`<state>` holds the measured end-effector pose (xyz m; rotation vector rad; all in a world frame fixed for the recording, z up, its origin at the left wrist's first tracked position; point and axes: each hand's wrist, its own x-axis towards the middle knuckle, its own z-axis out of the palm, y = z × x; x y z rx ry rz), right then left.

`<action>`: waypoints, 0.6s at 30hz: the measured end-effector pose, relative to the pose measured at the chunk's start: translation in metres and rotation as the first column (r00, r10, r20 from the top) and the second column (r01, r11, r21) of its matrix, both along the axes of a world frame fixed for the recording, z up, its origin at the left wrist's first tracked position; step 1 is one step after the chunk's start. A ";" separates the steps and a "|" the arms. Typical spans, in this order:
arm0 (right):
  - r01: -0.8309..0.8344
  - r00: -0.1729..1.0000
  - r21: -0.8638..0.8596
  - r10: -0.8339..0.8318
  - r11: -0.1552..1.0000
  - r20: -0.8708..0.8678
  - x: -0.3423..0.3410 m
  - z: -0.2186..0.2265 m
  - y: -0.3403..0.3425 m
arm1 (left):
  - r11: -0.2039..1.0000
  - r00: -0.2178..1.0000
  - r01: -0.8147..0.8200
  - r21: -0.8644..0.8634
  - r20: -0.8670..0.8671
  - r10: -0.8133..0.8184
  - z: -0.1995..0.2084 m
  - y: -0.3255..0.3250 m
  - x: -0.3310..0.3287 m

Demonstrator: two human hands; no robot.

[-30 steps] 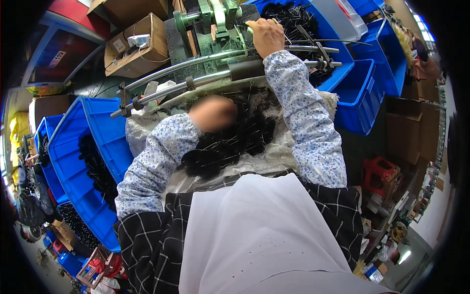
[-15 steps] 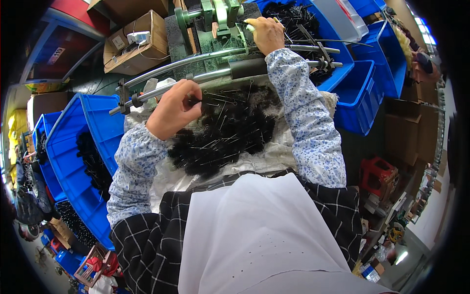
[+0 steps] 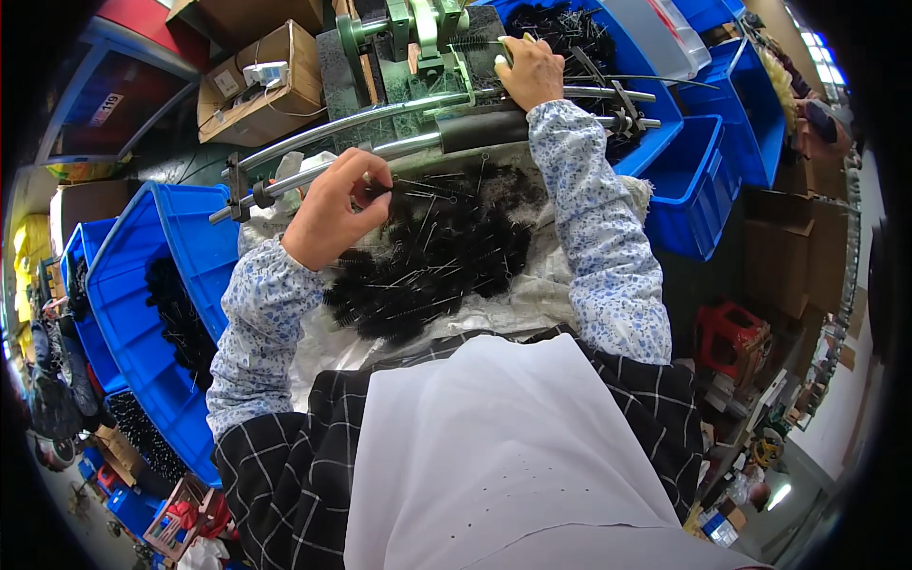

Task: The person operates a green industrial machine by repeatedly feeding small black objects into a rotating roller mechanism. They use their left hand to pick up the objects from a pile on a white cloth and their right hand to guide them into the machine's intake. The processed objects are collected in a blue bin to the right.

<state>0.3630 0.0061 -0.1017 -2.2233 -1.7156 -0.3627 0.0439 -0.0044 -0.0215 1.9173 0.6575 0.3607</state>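
Note:
My right hand (image 3: 534, 72) reaches to the far side, thumb and fingers pinched on the end of a small black-bristled wire brush (image 3: 472, 42). The brush points left, against the green machine (image 3: 427, 43). Pale coverings show on some fingertips. My left hand (image 3: 334, 211) is curled over the left edge of a heap of similar wire brushes (image 3: 432, 256). Its thumb and fingers close round something dark that I cannot make out. The heap, black bristles with thin metal stems, lies on a whitish sack cloth (image 3: 508, 318) before me.
Curved metal rails (image 3: 380, 152) cross between me and the machine. A blue bin (image 3: 142, 275) with brushes stands left; a blue crate (image 3: 689, 195) and a brush-filled bin (image 3: 655, 133) stand right. A cardboard box (image 3: 266, 90) sits far left, a red stool (image 3: 731, 340) lower right.
My right hand has moved slightly right, away from the machine, and the brush in its fingers now shows. My left hand has stayed nearly in place.

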 end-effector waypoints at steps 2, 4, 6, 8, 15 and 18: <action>-0.036 0.999 0.089 0.038 0.995 -0.020 -0.006 -0.002 0.002 | 1.000 1.000 -0.004 -0.002 0.004 0.004 0.001 0.001 -0.001; -0.017 0.998 0.015 0.018 1.000 -0.059 -0.020 0.002 0.006 | 1.000 1.000 -0.016 -0.005 0.011 0.016 0.001 0.002 -0.003; -0.028 0.997 -0.006 0.027 1.000 -0.073 -0.037 0.003 0.012 | 0.999 0.998 -0.046 -0.002 0.031 0.046 -0.002 0.001 -0.005; -0.039 0.998 -0.003 0.039 0.999 -0.059 -0.054 0.009 0.017 | 0.999 0.998 -0.054 0.000 0.041 0.054 -0.003 0.001 -0.003; -0.049 0.999 0.001 0.050 0.999 -0.017 -0.065 0.010 0.020 | 0.998 0.999 -0.030 -0.056 0.014 0.031 0.002 0.000 0.007; -0.063 0.997 0.087 0.058 0.994 0.054 -0.034 0.002 0.013 | 0.994 0.999 -0.050 -0.094 0.009 0.051 -0.002 0.002 -0.002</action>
